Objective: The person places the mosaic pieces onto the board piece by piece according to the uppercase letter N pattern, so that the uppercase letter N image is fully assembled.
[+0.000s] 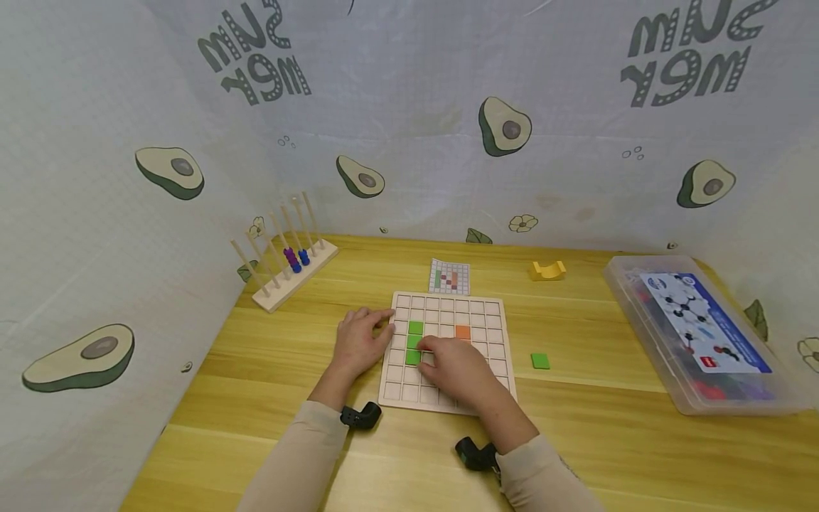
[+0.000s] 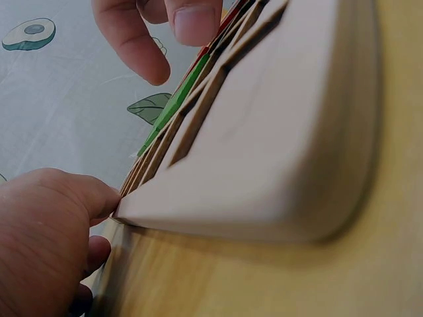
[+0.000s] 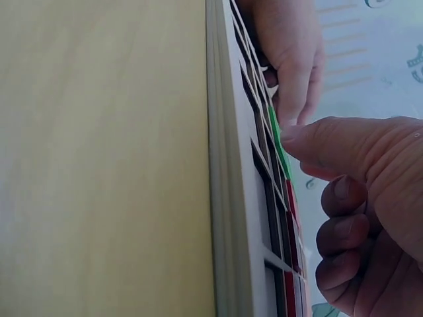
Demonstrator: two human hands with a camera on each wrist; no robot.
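A wooden grid board [image 1: 399, 395] lies on the table. Three green square tiles [image 1: 414, 342] stand in one column on its left part, and an orange tile [image 1: 463, 332] sits farther right. My right hand [image 1: 461, 370] reaches over the board, index fingertip and thumb spread beside the green tiles and the other fingers curled. It covers part of the grid; a dark red tile [image 3: 291, 218] shows in the right wrist view. At the board's left edge rests my left hand [image 1: 360, 343], its fingertips touching the rim. One loose green tile [image 1: 540, 361] lies right of the board.
Behind the board is a printed pattern card [image 1: 449, 277]. A wooden peg stand [image 1: 297, 277] with blue and purple beads occupies the back left. Toward the right are a yellow curved block [image 1: 547, 271] and a clear plastic case [image 1: 704, 334].
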